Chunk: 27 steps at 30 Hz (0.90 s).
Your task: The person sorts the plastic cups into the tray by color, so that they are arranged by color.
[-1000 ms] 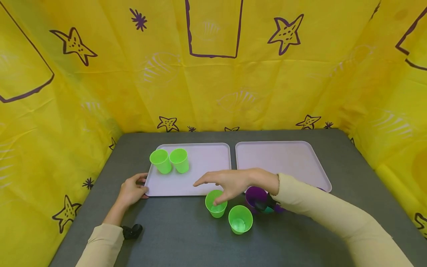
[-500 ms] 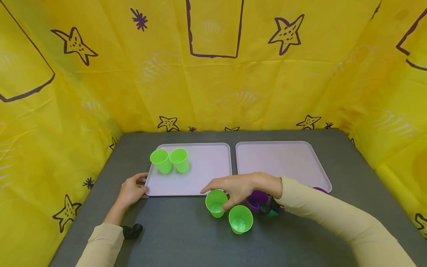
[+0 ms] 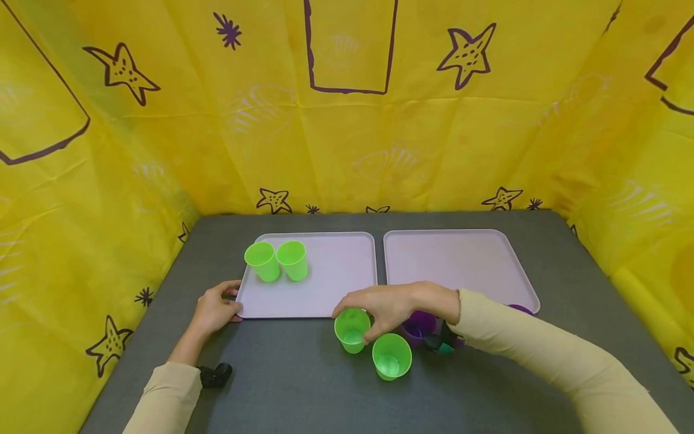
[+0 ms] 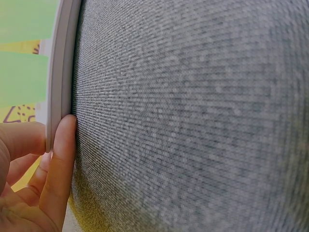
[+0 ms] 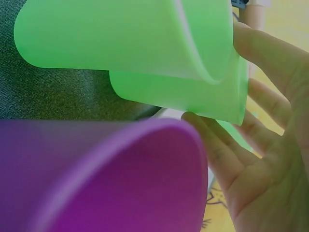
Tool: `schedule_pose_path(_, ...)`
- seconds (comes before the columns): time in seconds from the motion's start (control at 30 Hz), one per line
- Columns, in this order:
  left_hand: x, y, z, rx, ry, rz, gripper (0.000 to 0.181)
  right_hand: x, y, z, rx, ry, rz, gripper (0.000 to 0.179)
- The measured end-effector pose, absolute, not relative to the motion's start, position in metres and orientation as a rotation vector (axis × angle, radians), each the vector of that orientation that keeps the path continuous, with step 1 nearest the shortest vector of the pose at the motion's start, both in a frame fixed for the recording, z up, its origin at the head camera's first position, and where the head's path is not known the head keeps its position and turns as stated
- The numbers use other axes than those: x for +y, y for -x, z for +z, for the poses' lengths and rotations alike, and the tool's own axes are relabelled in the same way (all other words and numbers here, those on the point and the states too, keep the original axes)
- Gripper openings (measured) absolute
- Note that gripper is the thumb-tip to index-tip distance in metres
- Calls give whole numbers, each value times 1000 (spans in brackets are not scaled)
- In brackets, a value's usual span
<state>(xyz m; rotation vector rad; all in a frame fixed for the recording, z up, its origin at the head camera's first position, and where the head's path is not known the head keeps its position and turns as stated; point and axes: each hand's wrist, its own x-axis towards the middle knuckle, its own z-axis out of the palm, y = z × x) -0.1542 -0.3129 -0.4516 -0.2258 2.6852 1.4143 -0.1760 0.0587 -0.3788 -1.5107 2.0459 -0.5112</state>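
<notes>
My left hand (image 3: 214, 310) pinches the near-left corner of the left tray (image 3: 331, 295); in the left wrist view, fingers (image 4: 63, 150) and thumb sit on either side of its rim (image 4: 63, 72). My right hand (image 3: 385, 306) reaches from the right and grips a green cup (image 3: 351, 340) near its rim, thumb on the near side, fingers curved round the far side. The right wrist view has the fingers (image 5: 217, 150) against that cup (image 5: 169, 92), partly hidden behind a second green cup (image 5: 106, 34). This second cup (image 3: 391, 364) stands upright just to the right.
Two green cups (image 3: 262, 263) stand side by side on the left tray. A second tray (image 3: 450, 259) lies to its right. A purple cup (image 3: 416, 328) and something teal are partly covered by my right wrist; more purple shows beyond the sleeve. Yellow patterned cloth (image 3: 347, 132) encloses the table.
My right hand has come down and slightly right onto the green cup, its fingers closing round the rim. My left hand stays at the tray corner.
</notes>
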Motion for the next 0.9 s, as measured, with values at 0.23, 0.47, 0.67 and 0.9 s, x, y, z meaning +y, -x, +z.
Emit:
schedule_pose_path(0.23, -313, 154, -451, 2688, 226, 1403, 55, 58, 177, -379, 2071, 1510, -512, 62)
schedule_pose_path(0.47, -312, 154, -451, 2693, 228, 1399, 54, 57, 181, -373, 2075, 1519, -573, 62)
schedule_pose_path(0.67, -312, 154, -451, 2691, 230, 1408, 55, 55, 187, -366, 2089, 1515, -624, 63)
schedule_pose_path(0.9, -313, 154, -452, 2692, 228, 1404, 55, 49, 196, -363, 2121, 1507, -654, 62)
